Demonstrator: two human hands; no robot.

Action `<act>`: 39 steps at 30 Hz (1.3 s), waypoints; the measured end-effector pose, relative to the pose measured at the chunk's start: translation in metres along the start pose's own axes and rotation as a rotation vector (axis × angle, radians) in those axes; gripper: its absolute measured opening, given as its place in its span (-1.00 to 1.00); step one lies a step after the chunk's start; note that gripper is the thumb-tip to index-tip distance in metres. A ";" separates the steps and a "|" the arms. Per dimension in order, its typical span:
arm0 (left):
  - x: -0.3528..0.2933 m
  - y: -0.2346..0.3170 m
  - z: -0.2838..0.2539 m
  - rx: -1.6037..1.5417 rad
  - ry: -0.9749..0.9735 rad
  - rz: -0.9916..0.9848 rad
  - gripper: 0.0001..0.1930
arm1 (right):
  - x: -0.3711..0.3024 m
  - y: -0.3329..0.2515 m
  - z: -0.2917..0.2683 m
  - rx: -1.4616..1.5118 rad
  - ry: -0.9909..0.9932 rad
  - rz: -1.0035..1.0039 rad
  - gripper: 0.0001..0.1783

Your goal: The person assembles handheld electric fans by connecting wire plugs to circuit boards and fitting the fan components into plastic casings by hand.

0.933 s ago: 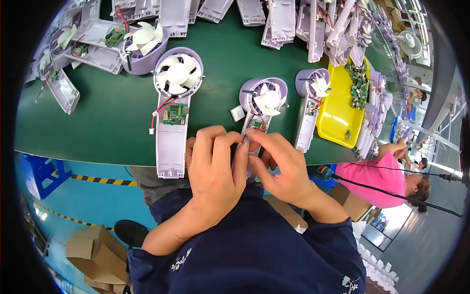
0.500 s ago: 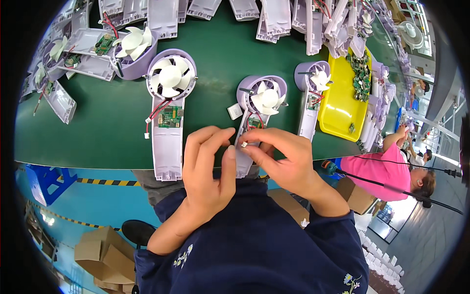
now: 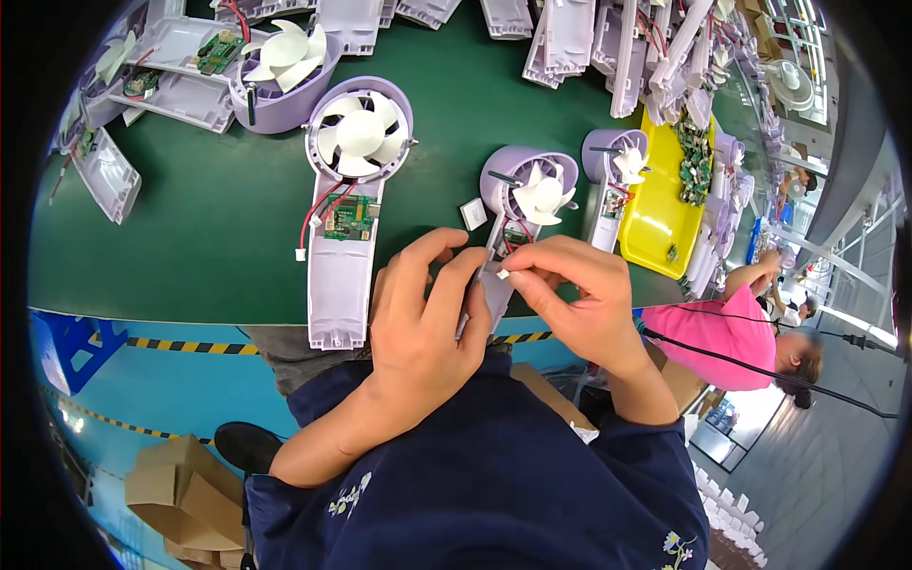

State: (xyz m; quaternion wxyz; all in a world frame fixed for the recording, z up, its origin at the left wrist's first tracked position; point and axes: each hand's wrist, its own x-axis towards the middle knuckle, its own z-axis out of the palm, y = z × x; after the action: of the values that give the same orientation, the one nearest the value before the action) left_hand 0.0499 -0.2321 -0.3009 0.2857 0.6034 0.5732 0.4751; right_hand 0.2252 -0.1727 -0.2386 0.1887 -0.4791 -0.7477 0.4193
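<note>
My left hand (image 3: 423,318) curls round the left side of the handle of a lilac handheld fan housing (image 3: 495,299). That housing lies open-backed on the table, with a white fan blade (image 3: 543,194) at its far end. My right hand (image 3: 581,294) pinches a small white plug connector (image 3: 503,274) between thumb and forefinger, just above the handle. Red wires and part of a green circuit board (image 3: 514,243) show beyond my fingertips; the rest is hidden. A small white block, perhaps a battery (image 3: 473,214), lies left of this fan.
Left of my hands lies another open fan unit (image 3: 340,285) with board and wires. On the right are a further fan unit (image 3: 608,214) and a yellow tray (image 3: 655,223) holding circuit boards. Lilac shells crowd the green table's (image 3: 209,256) far side. A person in pink (image 3: 727,337) works at right.
My left hand has moved onto the fan handle and closed round it. My right hand still pinches the plug. The whole view has shifted slightly, moving the table things rightward.
</note>
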 end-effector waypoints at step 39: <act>0.014 0.015 -0.005 -0.144 -0.023 -0.242 -0.74 | 0.020 0.004 -0.017 -0.372 -0.086 -0.267 -0.90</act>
State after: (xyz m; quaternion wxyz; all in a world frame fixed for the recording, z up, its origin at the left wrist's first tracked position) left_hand 0.0504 -0.2218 -0.2826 0.3901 0.5133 0.6028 0.4702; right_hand 0.2299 -0.1472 -0.2339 0.1189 -0.3844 -0.8761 0.2655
